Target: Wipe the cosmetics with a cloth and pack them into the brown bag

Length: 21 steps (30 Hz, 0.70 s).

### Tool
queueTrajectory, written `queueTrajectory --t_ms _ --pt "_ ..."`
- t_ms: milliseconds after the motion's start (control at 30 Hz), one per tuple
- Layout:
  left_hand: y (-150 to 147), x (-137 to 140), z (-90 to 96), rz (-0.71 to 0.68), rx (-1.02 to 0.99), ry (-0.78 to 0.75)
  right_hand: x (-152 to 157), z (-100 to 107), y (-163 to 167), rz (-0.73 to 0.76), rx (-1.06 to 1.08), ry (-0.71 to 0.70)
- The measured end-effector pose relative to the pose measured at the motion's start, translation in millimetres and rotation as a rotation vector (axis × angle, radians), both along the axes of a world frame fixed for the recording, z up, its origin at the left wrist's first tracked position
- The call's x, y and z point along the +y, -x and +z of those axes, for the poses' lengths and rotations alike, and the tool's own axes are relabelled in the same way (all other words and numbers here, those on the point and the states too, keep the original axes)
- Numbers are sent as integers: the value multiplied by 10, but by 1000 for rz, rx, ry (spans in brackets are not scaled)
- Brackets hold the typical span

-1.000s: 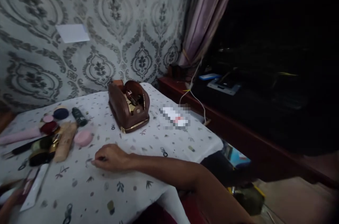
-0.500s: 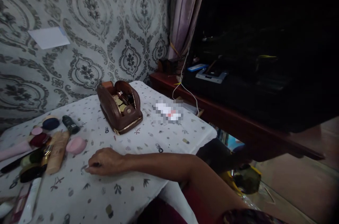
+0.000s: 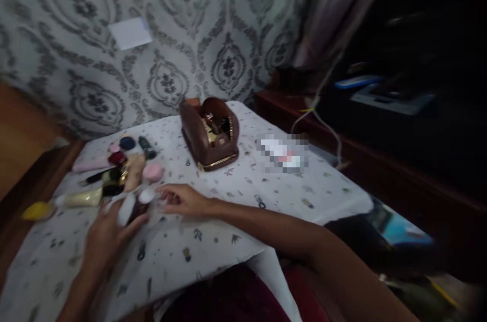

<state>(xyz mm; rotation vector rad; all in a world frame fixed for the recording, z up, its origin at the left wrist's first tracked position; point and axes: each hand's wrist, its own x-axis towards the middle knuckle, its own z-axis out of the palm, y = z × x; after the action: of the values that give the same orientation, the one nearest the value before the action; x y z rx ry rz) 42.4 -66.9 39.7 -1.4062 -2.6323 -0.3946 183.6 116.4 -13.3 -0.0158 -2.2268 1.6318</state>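
Observation:
My left hand [image 3: 108, 230] is wrapped round a white tube [image 3: 127, 209] and a small dark container with a white cap [image 3: 146, 195], at the front left of the table. Motion smears them, so their exact kind is unclear. My right hand [image 3: 184, 200] is just right of the white cap, its fingers half curled and apart, with nothing plain in them. Close beyond lie a pink round case [image 3: 152, 173], a beige tube [image 3: 134, 172], a dark green bottle [image 3: 146, 147] and a navy round lid [image 3: 127, 143]. A cream tube [image 3: 81, 198] lies left of my left hand.
An open brown cosmetic bag [image 3: 211, 142] with items inside stands mid-table on a white patterned cloth [image 3: 239, 220]. A blurred-out item [image 3: 281, 153] lies to its right. A wooden edge [image 3: 41, 190] borders the left; a dark red desk [image 3: 365, 159] with a cable stands right.
The view has swung left, so things appear further right. My left hand has come into view holding the tube and the capped container. My right hand's fingers have loosened and now face it.

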Motion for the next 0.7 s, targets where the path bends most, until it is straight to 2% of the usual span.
queueTrajectory --t_ms 133,200,367,433,567,633,700 --pt "-69 348 -149 -84 -45 -63 33 -61 60 -21 98 263" --pt "-68 444 -216 -104 -104 -69 60 -91 91 -42 122 327" --pt "2 346 -327 -251 -218 -142 95 -143 137 -89 68 363" --pt "41 282 -317 -248 -181 -180 96 -149 147 -103 56 382" --pt "50 281 -222 -140 -62 -241 93 -146 153 -110 41 388" --pt "-4 350 -173 -170 -18 -251 93 -142 152 -104 44 388" --pt "-87 451 -149 -258 20 -255 94 -135 148 -90 54 397"
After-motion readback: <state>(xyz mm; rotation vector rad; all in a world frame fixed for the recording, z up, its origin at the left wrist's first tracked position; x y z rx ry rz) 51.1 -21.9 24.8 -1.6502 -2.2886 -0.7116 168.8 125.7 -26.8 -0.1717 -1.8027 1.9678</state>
